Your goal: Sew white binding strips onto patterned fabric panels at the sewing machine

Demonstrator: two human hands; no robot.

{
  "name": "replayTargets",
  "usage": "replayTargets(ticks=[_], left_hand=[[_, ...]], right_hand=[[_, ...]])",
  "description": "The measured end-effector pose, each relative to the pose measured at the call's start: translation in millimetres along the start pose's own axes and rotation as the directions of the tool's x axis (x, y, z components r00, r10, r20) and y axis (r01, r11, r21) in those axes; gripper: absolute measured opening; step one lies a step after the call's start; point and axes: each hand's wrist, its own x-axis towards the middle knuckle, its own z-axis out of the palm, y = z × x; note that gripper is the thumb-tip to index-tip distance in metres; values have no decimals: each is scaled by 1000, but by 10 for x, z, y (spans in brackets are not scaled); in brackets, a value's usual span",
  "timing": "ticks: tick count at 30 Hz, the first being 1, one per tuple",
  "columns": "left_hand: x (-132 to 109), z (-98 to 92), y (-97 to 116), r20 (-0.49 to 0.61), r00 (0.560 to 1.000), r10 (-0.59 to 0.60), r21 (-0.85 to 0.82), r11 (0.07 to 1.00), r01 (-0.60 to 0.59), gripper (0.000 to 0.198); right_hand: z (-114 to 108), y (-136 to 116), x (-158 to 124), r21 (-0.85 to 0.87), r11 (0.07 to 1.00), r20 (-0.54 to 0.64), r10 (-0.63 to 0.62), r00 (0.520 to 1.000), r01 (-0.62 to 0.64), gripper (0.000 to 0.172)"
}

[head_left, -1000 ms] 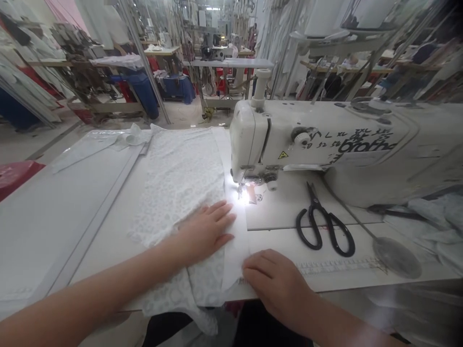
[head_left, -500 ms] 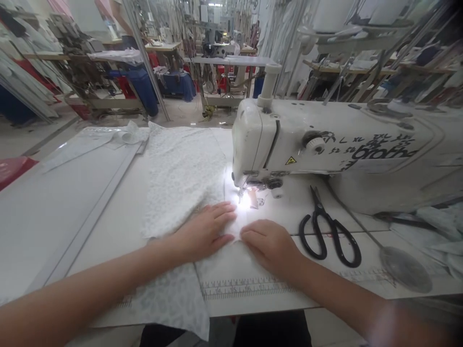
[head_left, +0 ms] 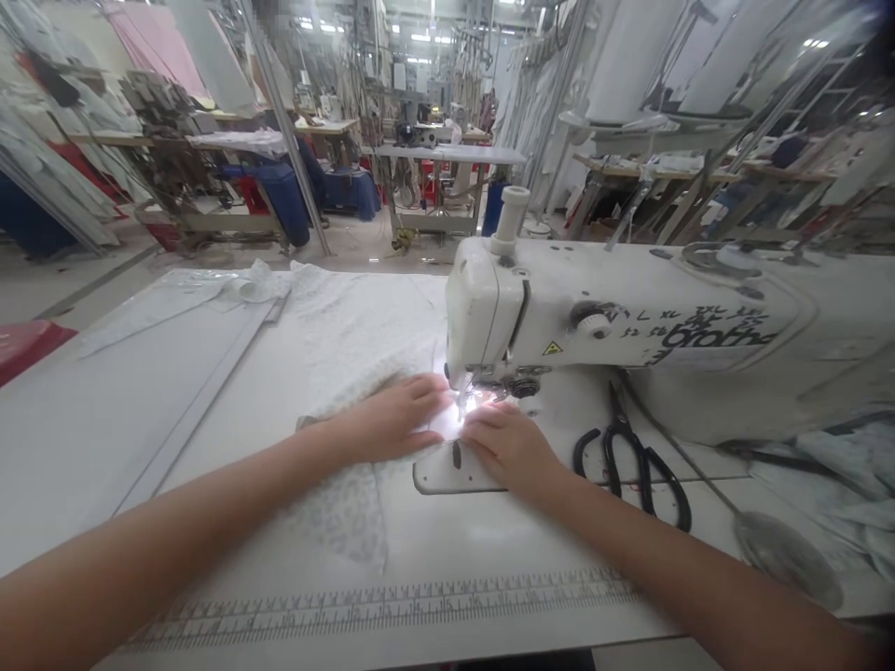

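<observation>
A workshop with further sewing stations and hanging cloth lies behind the work surface (head_left: 482, 536). A white sewing machine (head_left: 559, 298) occupies the right half of the surface; its lamp lights the needle area. The patterned cloth (head_left: 342, 522) extends from near the far edge of the surface, along the left of the machine head, toward the near edge. The left hand (head_left: 398, 417) lies palm down on the cloth, fingers extended, left of the needle. The right hand (head_left: 514, 449) is just right of the needle, fingers bent close together; whether they pinch the cloth cannot be told. Black-handled scissors (head_left: 647, 466) lie toward the right edge, partly behind the right forearm. A printed scale (head_left: 392, 604) runs along the near edge.
</observation>
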Motion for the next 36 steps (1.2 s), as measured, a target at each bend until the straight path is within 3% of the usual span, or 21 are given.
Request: replayTargets(ticks=[7, 13, 22, 31, 36], left_hand=[[-126, 166, 202, -78, 997, -12, -80, 997, 6, 35], [-137, 150, 148, -62, 998, 13, -78, 997, -18, 36], [-18, 83, 40, -39, 999, -33, -27, 999, 32, 34], [40, 74, -27, -74, 995, -72, -22, 997, 71, 31], [43, 37, -7, -83, 996, -25, -35, 999, 22, 30]], right_hand=[[-73, -52, -99, -50, 998, 16, -26, 1000, 27, 23], [-52, -54, -158, -38, 999, 0, -31, 1000, 31, 19], [-95, -54, -75, -145, 986, 108, 97, 989, -81, 24], [-100, -47, -117, -114, 987, 94, 121, 988, -110, 22], [-104, -46, -133, -103, 990, 73, 108, 991, -100, 20]])
